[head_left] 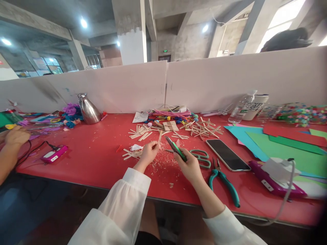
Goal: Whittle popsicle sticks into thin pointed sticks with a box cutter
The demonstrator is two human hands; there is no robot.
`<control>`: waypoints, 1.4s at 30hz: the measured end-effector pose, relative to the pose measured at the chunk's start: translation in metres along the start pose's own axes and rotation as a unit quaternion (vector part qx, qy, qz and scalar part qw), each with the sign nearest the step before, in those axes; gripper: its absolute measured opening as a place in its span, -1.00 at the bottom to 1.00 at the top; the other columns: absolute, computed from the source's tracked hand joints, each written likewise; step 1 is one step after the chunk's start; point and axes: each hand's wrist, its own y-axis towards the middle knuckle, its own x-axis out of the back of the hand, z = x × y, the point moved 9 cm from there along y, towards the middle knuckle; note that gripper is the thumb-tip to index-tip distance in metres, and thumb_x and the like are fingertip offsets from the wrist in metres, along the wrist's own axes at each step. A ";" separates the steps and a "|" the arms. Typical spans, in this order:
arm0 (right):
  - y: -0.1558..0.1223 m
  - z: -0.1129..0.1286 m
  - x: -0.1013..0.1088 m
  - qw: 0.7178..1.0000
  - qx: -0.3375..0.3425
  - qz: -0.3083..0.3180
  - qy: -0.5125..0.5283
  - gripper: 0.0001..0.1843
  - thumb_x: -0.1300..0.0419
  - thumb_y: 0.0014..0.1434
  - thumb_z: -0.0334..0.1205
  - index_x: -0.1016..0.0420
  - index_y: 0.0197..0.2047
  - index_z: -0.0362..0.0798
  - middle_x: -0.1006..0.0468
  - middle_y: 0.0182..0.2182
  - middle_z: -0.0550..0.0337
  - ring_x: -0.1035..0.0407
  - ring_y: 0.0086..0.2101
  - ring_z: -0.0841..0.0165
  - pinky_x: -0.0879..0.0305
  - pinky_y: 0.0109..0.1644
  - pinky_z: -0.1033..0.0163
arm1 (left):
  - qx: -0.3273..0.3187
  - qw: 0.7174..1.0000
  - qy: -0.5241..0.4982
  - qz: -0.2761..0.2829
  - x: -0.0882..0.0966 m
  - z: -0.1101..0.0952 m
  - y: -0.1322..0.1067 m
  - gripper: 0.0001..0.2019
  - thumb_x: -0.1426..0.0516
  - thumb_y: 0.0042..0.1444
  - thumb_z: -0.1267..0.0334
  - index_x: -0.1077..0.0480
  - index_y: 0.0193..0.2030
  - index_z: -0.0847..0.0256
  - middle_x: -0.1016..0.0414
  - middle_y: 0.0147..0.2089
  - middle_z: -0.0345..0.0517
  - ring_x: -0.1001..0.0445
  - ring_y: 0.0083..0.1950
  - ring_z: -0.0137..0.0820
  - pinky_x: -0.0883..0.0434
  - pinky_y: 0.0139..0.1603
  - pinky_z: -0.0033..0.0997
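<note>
Between the fingertips of my left hand (147,154) a wooden craft stick (160,137) points up and away from me. My right hand (189,165) is closed around a green utility knife (180,152), its blade angled toward the stick but apart from it. Wood shavings (163,161) lie scattered on the red table (102,153) beneath both hands. Behind them are loose craft sticks (143,132) and a small flat piece made of sticks (170,126). Scissors (203,158) with green handles lie just beyond my right hand, partly hidden by it.
Right of my hands lie pliers (224,183), a phone (228,154), a purple power strip (278,182) with a cable, and coloured paper (276,144). A steel jug (89,109) and another power strip (54,154) stand left. Another person's hand (16,136) is at far left. A white partition (114,88) runs behind.
</note>
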 end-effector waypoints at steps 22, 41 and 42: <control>-0.004 -0.006 -0.022 0.993 -0.058 0.100 -0.018 -0.67 -0.09 0.20 -0.11 -0.36 -0.02 -0.09 -0.45 -0.12 0.11 -0.40 -0.23 0.34 -0.38 -0.20 0.13 | -0.050 0.980 0.184 -0.051 0.003 -0.014 -0.003 -0.82 -0.01 0.11 0.32 -0.38 -0.46 0.23 -0.41 -0.49 -0.16 -0.35 -0.43 -0.42 -0.25 -0.37 -0.50; -0.001 -0.003 -0.011 0.986 -0.029 0.050 -0.156 -0.69 -0.10 0.20 -0.14 -0.36 -0.01 -0.04 -0.42 -0.06 0.10 -0.37 -0.15 0.31 -0.34 -0.12 0.09 | 0.020 0.967 0.252 -0.031 -0.002 -0.002 -0.001 -0.82 -0.04 0.21 0.24 -0.40 -0.27 0.31 -0.45 -0.30 -0.11 -0.44 -0.29 -0.41 -0.39 -0.24 -0.34; -0.001 -0.002 -0.009 0.985 -0.025 0.042 -0.164 -0.68 -0.09 0.20 -0.14 -0.36 0.00 -0.04 -0.42 -0.06 0.10 -0.38 -0.16 0.31 -0.35 -0.12 0.09 | 0.032 0.969 0.244 -0.026 -0.002 0.002 -0.001 -0.79 -0.04 0.21 0.21 -0.38 -0.18 0.31 -0.44 -0.22 -0.09 -0.44 -0.25 -0.41 -0.42 -0.21 -0.31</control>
